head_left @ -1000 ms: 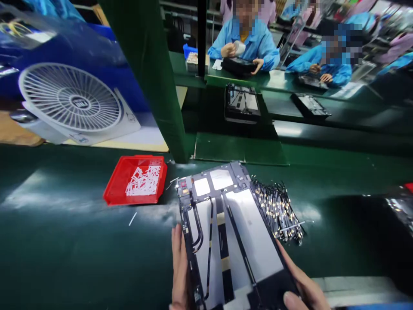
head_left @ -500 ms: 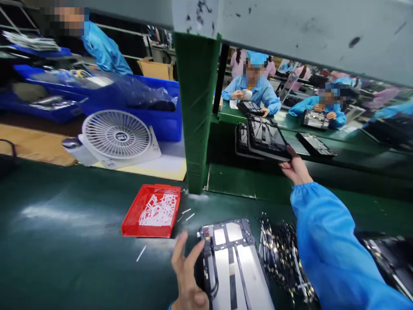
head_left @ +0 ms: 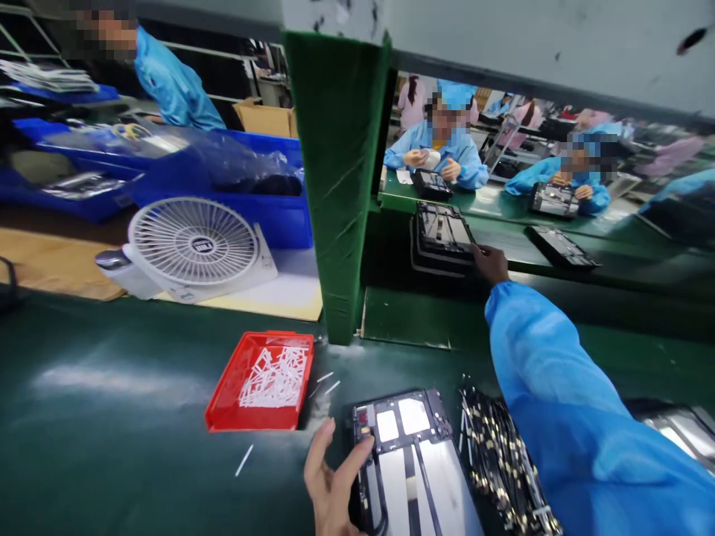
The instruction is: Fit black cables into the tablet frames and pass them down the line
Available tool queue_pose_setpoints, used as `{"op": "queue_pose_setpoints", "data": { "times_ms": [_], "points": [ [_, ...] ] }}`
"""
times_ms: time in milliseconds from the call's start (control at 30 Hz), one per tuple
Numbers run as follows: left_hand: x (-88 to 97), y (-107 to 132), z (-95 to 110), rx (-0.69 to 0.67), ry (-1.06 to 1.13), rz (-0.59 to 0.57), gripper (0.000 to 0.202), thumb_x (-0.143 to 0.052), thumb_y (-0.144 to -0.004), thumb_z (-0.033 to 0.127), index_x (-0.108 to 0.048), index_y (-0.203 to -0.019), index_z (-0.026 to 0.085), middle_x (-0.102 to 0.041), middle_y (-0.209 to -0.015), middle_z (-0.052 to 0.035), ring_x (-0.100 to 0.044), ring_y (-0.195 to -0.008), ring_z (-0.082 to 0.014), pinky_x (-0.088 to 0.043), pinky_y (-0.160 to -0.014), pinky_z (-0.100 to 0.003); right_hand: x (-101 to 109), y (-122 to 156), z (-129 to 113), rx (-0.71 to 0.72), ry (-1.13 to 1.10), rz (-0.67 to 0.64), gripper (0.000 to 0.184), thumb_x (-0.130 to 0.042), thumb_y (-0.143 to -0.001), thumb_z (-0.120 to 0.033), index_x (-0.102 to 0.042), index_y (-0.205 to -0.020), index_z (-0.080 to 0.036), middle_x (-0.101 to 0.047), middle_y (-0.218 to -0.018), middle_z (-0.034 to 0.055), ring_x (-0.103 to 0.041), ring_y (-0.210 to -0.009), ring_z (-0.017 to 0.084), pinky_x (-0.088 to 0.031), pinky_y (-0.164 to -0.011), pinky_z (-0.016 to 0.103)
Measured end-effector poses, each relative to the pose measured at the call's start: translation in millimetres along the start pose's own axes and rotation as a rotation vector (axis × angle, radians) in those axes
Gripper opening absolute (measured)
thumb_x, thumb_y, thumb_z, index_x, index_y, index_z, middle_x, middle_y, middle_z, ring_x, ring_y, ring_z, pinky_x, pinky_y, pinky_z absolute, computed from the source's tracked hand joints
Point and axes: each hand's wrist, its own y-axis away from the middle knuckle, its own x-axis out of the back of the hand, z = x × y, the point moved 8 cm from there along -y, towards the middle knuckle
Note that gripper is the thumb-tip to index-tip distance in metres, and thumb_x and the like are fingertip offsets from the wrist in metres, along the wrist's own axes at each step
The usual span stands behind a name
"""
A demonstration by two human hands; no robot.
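The left grip (head_left: 334, 484) is spread, thumb and fingers held apart, with the fingertips at or just against the left long edge of a metal tablet mid-frame (head_left: 410, 465); nothing is seen to be pinched. The mid-frame is laid flat on the green surface (head_left: 112, 424), its long axis directed from the near edge of view toward a green-wrapped post (head_left: 335, 179), and its near end is cut off by the frame of view. The left grip is the nearer, being placed at the mid-frame's left side. The right grip (head_left: 491, 264) is extended well beyond, at the corner of a dark tablet frame (head_left: 444, 234); whether it is closed on that frame cannot be told. A bundle of flex cables (head_left: 500, 461) is laid just right of the mid-frame, and a red tray (head_left: 220, 406) holding white strips (head_left: 273, 380) is placed to its left
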Motion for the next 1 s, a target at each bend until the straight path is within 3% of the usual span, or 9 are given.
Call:
{"op": "queue_pose_setpoints", "data": {
  "times_ms": [133,200,267,367,467,533,700,800,1000],
  "points": [
    [2.1,-6,9,-0.079,0.028,-0.001,0.063,-0.018,-0.094,0.064,-0.055,-0.132,0.031,-0.024,-0.157,-0.0004,-0.033,-0.14,-0.023,-0.022,-0.119,-0.035,31,35,-19,0.041,0.237,-0.01,0.035,-0.036,-0.103,-0.037,-0.062,-0.112,-0.015,-0.062,-0.112,0.0062,-0.062,-0.103,0.018,-0.051,-0.089,0.038],
    [2.0,-10,14,-0.084,0.027,-0.014,0.06,-0.021,-0.096,0.061,-0.058,-0.13,0.028,-0.028,-0.154,-0.0031,-0.036,-0.138,-0.0247,-0.026,-0.118,-0.035,47,72,-27,0.096,0.333,-0.1,0.032,-0.042,-0.102,-0.039,-0.065,-0.108,-0.018,-0.065,-0.108,0.0051,-0.063,-0.098,0.016,-0.05,-0.087,0.034],
    [3.1,-12,17,-0.074,0.025,-0.003,0.058,-0.023,-0.097,0.059,-0.059,-0.128,0.026,-0.031,-0.152,-0.0054,-0.038,-0.137,-0.027,-0.03,-0.117,-0.039,62,126,-26,0.138,0.427,-0.235,0.048,-0.038,-0.099,-0.048,-0.069,-0.108,-0.013,-0.066,-0.099,0.0017,-0.064,-0.095,0.015,-0.045,-0.085,0.027],
    [4.1,-12,21,-0.074,0.06,0.01,0.052,-0.026,-0.099,0.052,-0.06,-0.127,0.025,-0.034,-0.149,-0.0069,-0.037,-0.137,-0.0292,-0.033,-0.114,-0.045,85,224,3,0.088,0.574,-0.404,0.032,-0.061,-0.088,-0.051,-0.071,-0.102,-0.024,-0.07,-0.085,0.0015,-0.066,-0.082,0.019,-0.044,-0.07,0.026],
    [-0.6,-10,24,-0.081,0.06,-0.049,0.044,-0.032,-0.099,0.045,-0.06,-0.126,0.025,-0.036,-0.148,-0.0088,-0.037,-0.137,-0.0309,-0.035,-0.11,-0.049,103,308,54,-0.053,0.718,-0.484,0.02,-0.064,-0.087,-0.04,-0.068,-0.095,-0.023,-0.069,-0.073,0.0051,-0.067,-0.07,0.024,-0.037,-0.056,0.026],
    [-3.1,-8,26,-0.081,0.029,-0.071,0.041,-0.034,-0.099,0.041,-0.06,-0.125,0.023,-0.037,-0.148,-0.0106,-0.036,-0.137,-0.0317,-0.036,-0.109,-0.05,109,342,88,-0.141,0.77,-0.501,0.016,-0.06,-0.089,-0.036,-0.064,-0.092,-0.02,-0.067,-0.07,0.0069,-0.066,-0.065,0.024,-0.033,-0.053,0.026],
    [-7.4,-7,35,-0.085,-0.014,-0.07,0.032,-0.043,-0.097,0.03,-0.062,-0.12,0.018,-0.037,-0.148,-0.0109,-0.038,-0.136,-0.0297,-0.035,-0.112,-0.049,108,364,130,-0.214,0.664,-0.535,0.017,-0.047,-0.094,-0.03,-0.058,-0.086,-0.02,-0.065,-0.071,0.0043,-0.064,-0.068,0.02,-0.034,-0.056,0.025],
    [-9.6,-8,38,-0.069,-0.025,-0.063,0.026,-0.053,-0.092,0.024,-0.063,-0.115,0.017,-0.037,-0.148,-0.0113,-0.04,-0.135,-0.0302,-0.033,-0.114,-0.051,113,360,127,-0.193,0.521,-0.523,0.02,-0.046,-0.093,-0.027,-0.063,-0.085,-0.02,-0.068,-0.078,0.0026,-0.065,-0.075,0.017,-0.04,-0.064,0.024],
    [-7.6,-1,44,-0.035,-0.05,-0.09,0.024,-0.062,-0.085,0.014,-0.065,-0.109,0.018,-0.043,-0.144,-0.0113,-0.044,-0.133,-0.0293,-0.037,-0.112,-0.05,129,355,115,-0.165,0.265,-0.373,0.045,-0.043,-0.095,-0.049,-0.071,-0.08,-0.017,-0.069,-0.071,0.003,-0.064,-0.07,0.019,-0.045,-0.062,0.025]
  ]
}}
